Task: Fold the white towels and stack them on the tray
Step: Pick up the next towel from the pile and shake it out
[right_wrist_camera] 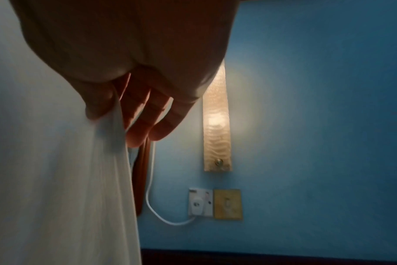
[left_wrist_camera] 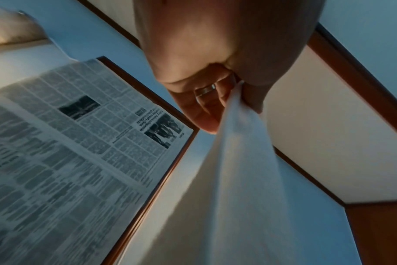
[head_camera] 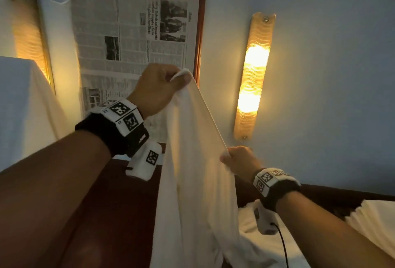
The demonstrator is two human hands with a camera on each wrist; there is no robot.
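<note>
While your left hand (head_camera: pixel 157 88) pinches one top corner of the white towel (head_camera: pixel 192 182), your right hand (head_camera: pixel 240 162) pinches its edge lower down. It hangs limp, likely light; take hold at the corners.

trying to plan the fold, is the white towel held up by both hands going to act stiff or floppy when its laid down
Probably floppy: the white towel sags in soft folds between the left hand and right hand. Likely light, since pinches at two points carry it. The edge between them is taut, so it may collapse once released.
</note>
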